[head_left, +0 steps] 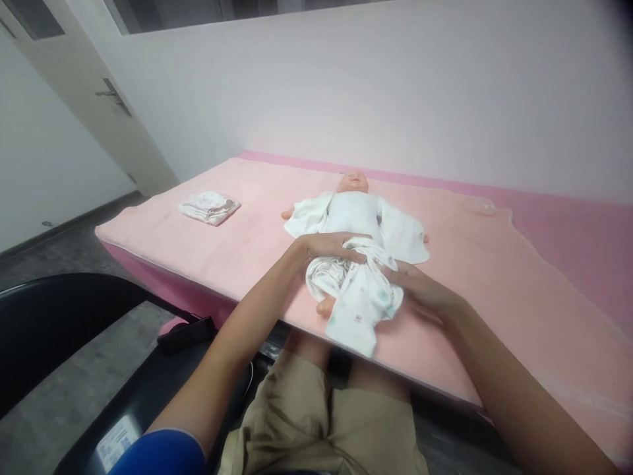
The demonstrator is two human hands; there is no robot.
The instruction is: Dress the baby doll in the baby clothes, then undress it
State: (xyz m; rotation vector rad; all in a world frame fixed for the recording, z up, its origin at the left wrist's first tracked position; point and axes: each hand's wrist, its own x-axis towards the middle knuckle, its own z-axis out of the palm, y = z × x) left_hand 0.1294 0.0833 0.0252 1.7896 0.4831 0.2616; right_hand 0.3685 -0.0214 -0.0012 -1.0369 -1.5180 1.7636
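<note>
A baby doll [353, 181] lies on its back, head toward the wall, in a white top [352, 215] with its sleeves spread wide. White printed baby pants [360, 307] are bunched around its lower body, and one leg of the pants hangs toward the table's near edge. One bare foot [325, 306] of the doll pokes out at the left. My left hand [337, 246] grips the pants at the doll's waist, fingers laid over the bunched cloth. From the right side, my right hand [413, 282] has its fingers closed on the same cloth, fingertips partly hidden in the folds.
Folded white printed cloth [210, 208] lies on the pink mat [257, 244] to the left. The table's near edge runs just above my knees. A black chair [64, 330] stands at left, with a dark object [186, 334] near the table. A white wall [370, 99] rises behind.
</note>
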